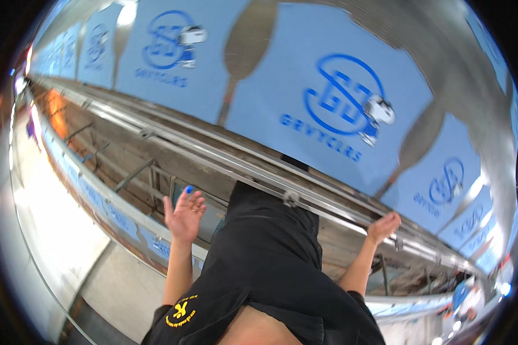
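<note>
A person in a black shirt point(259, 259) with a yellow emblem on the sleeve point(181, 313) spreads both arms beside a long metal rail point(339, 217).

The left hand point(184, 214) is wide open, fingers fanned, palm showing, and holds nothing. A small blue spot point(189, 188) sits at one fingertip, though what it is cannot be told. This hand hangs free, near the lower framing but apart from the rail.

The right hand point(384, 225) lies at the rail with its fingers laid against the metal. Whether they close round it or only rest there cannot be told from this angle.

The rail runs slantwise just beyond the shirt, between the two hands. It touches the right hand and passes well clear of the left. A small metal clamp point(290, 198) sits on it at mid-body.

To judge by the picture, the contact would be surest with the right palm kept flat and close to a bracket point(398, 242). The open left hand could be brought level for balance.

Behind the rail lies a rough wooden frame point(172, 167). Beyond that are pale blue panels point(270, 98), each with a darker blue emblem, divided by brown paddle-shaped gaps point(244, 46). A bright, pale surface point(52, 230) curves along the left rim.
</note>
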`<state>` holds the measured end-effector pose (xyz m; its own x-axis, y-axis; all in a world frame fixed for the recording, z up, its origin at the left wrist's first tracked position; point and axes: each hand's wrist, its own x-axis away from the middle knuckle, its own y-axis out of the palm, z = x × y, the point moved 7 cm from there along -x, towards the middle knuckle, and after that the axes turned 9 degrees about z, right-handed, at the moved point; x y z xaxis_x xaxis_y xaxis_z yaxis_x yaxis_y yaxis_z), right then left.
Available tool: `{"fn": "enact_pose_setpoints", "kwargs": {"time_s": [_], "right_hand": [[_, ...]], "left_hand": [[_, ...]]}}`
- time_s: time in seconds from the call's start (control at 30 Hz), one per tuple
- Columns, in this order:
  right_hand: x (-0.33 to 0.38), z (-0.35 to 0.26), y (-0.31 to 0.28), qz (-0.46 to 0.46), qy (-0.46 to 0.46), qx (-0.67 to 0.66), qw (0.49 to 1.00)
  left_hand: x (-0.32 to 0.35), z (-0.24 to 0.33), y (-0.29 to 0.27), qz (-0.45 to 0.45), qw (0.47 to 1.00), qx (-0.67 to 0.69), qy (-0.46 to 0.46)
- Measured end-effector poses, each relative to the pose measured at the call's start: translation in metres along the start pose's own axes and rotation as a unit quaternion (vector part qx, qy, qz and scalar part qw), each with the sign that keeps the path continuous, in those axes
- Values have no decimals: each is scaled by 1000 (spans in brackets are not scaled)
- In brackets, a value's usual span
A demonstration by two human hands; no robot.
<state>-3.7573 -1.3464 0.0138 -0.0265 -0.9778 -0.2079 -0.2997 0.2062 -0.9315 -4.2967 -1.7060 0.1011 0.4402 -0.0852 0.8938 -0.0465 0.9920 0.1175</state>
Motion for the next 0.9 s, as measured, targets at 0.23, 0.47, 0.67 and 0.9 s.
{"fn": "enact_pose_setpoints", "kwargs": {"time_s": [0.23,0.47,0.67,0.9], "right_hand": [[-71,-208,46,77,-88,-90,989],[-25,-552,107,-51,-218,-396,891],[164,-745,127,-244,-213,-495,806],[248,-824,156,-124,-223,-344,904]], "left_hand": [[-41,50,-82,57,998,0,-38],[-65,106,-197,121,981,146,25],[-138,111,-348,189,955,216,-70],[-151,280,-479,227,956,184,-24]]}}
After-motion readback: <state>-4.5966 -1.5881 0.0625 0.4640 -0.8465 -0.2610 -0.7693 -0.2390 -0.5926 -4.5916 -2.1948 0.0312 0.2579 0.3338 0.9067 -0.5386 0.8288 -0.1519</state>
